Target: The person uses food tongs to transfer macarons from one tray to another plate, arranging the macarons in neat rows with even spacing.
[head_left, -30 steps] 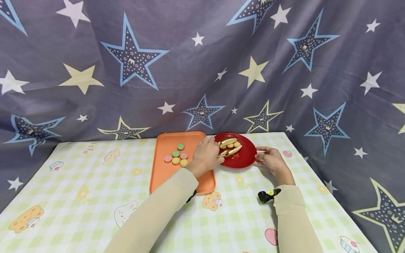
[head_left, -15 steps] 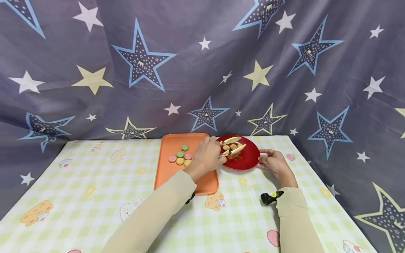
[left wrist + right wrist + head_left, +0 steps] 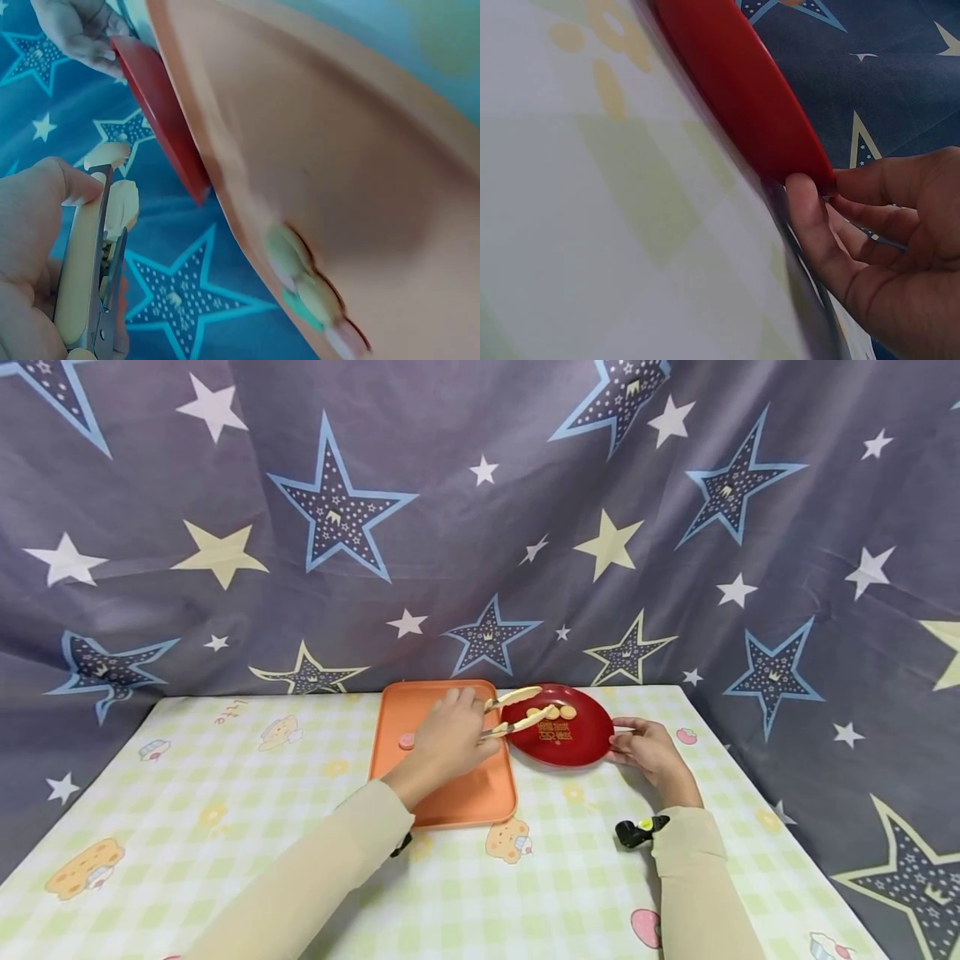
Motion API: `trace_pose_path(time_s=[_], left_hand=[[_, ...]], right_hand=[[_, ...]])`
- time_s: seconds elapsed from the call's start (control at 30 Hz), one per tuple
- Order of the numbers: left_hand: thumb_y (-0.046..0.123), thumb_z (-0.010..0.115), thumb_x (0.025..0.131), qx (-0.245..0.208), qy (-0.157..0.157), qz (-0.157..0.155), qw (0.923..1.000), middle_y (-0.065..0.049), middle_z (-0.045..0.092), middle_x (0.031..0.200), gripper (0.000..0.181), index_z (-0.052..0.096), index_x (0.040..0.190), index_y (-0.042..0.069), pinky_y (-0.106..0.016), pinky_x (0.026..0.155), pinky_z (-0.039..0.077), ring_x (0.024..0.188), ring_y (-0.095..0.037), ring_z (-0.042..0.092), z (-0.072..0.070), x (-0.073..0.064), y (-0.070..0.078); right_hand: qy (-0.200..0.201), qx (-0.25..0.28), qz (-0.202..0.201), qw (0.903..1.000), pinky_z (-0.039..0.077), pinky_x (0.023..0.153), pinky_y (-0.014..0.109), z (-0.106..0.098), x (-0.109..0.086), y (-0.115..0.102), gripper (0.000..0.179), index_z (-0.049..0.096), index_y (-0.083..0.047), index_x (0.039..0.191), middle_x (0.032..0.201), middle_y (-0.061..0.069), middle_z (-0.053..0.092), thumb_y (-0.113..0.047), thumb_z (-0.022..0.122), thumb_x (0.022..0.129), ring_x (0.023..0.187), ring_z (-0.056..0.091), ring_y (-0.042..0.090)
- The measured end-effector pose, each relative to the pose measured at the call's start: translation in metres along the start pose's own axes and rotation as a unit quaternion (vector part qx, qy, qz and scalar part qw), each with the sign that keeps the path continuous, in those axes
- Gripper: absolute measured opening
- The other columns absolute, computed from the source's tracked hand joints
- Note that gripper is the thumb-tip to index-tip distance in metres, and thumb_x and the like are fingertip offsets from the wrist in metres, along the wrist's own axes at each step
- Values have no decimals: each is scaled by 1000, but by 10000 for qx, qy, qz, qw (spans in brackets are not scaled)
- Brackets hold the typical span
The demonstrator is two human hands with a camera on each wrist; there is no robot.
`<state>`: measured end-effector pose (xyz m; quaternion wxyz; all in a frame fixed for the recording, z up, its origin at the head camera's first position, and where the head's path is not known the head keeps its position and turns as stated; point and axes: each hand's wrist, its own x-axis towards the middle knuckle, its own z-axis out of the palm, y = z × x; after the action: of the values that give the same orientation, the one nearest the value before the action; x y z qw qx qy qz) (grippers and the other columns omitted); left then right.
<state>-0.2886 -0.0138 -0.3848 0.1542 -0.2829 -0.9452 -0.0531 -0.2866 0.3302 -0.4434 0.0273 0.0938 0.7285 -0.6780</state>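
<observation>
Two beige sleeves (image 3: 697, 877) come in from the near edge, over a checked cloth (image 3: 172, 827), and a black wrist device (image 3: 637, 832) sits at the right cuff. The orange tray (image 3: 450, 802) lies flat, its long axis running from near to far. Above it, the left hand (image 3: 450, 735) is closed around the tongs (image 3: 517, 697), gripping them by the handle end with the thumb laid along one arm. Their long axis runs across, left to right, slanting a little toward the far side, and the tips point to the right, over the left part of the red plate (image 3: 577, 747). The two arms are spread part way; in the left wrist view the tips stand apart. Whether they touch anything on the plate cannot be told. A pink macaron (image 3: 406, 741) shows on the tray just left of the hand; the left wrist view shows a blurred cluster there, with a green macaron (image 3: 302, 309) among them. The right hand (image 3: 652, 752) pinches the right rim of the plate, thumb and fingers parted only by its thickness. Yellow macarons (image 3: 567, 712) sit in a row, left to right, toward the plate's far side. Behind everything hangs a starry curtain (image 3: 465, 543).
</observation>
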Motion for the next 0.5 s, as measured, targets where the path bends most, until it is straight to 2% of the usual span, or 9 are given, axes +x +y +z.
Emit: trace_pose_path(time_s=[0.07,0.3,0.5], left_hand=[[39,64,86,39,70,25,10000,-7,53,103,43,68,107,2,-39,80,42,91,-25,45,-2,-8,-9],[35,67,84,170,248,137,9995,-7,48,91,39,66,100,0,-39,76,39,83,-25,42,-12,-36,-35],[32,66,83,120,336,51,9993,-7,52,95,37,67,102,0,-39,72,40,83,-26,45,-19,-64,-54]], right_hand=[[19,0,4,10000,60,74,29,0,0,0,53,39,13,147,99,12,62,10,51,96,75,69,14],[25,-12,-47,10000,60,73,29,0,-1,-1,52,39,13,146,95,10,62,10,50,95,74,68,14],[10,-32,-56,10000,60,74,30,0,0,0,52,39,13,145,94,8,65,10,50,95,74,69,14]])
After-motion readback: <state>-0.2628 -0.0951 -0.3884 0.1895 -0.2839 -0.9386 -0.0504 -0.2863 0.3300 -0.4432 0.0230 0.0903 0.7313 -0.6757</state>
